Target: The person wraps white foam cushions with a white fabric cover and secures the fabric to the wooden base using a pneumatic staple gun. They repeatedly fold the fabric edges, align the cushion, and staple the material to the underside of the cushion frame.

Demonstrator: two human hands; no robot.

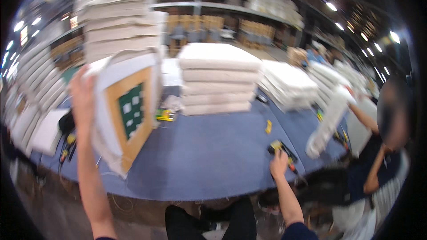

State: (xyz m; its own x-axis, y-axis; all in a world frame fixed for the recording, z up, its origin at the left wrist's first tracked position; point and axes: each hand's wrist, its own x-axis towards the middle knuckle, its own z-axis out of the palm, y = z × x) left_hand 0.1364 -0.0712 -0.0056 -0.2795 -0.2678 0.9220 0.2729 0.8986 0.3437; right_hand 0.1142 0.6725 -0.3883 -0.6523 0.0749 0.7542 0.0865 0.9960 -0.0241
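Note:
On the left of the table, a seat cushion (103,90) with pale cloth and a wooden frame stands tilted on its edge. Its underside shows a dark green webbed panel in the frame's opening. My left hand (83,95), blurred, holds the cushion by its left side with the fingers up. To the right, my right hand (279,164) is closed round a yellow and black staple gun (284,149) lying low over the blue table. An orange fitting shows by that hand.
The blue tabletop (200,151) bears a cushion stack (218,82), a taller stack (118,22) behind and a small yellow item (268,126). A co-worker (373,160) at right handles a pale cushion (329,122). Another tool (69,144) lies far left.

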